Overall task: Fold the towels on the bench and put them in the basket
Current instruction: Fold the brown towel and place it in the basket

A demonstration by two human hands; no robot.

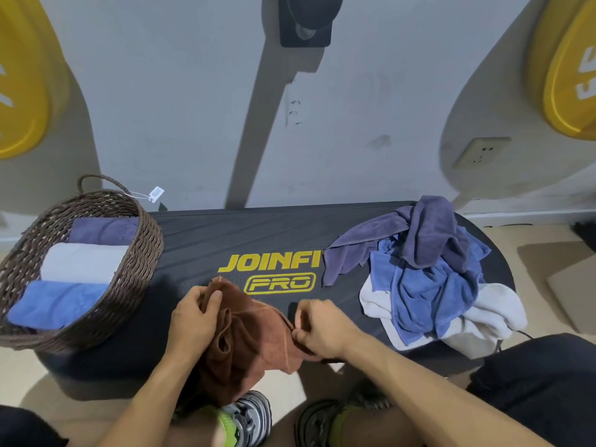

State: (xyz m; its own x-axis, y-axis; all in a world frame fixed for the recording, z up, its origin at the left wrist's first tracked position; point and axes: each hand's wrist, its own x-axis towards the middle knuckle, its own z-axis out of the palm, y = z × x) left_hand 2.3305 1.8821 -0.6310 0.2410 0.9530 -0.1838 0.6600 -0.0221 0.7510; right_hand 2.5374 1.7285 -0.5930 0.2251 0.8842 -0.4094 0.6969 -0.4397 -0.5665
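Towels: three lie folded in the basket [142,253]; both hands, left [193,321] and right [322,330], grip the brown towel [251,340]; a pile [429,272] awaits folding.

Bare bench [206,240] top lies open between the wicker basket [135,285] on the left end and the loose towel heap [429,272] on the right end. The basket's mouth is open from above, three rolled towels [80,262] filling most of its floor; its handle [100,182] rises at the far rim
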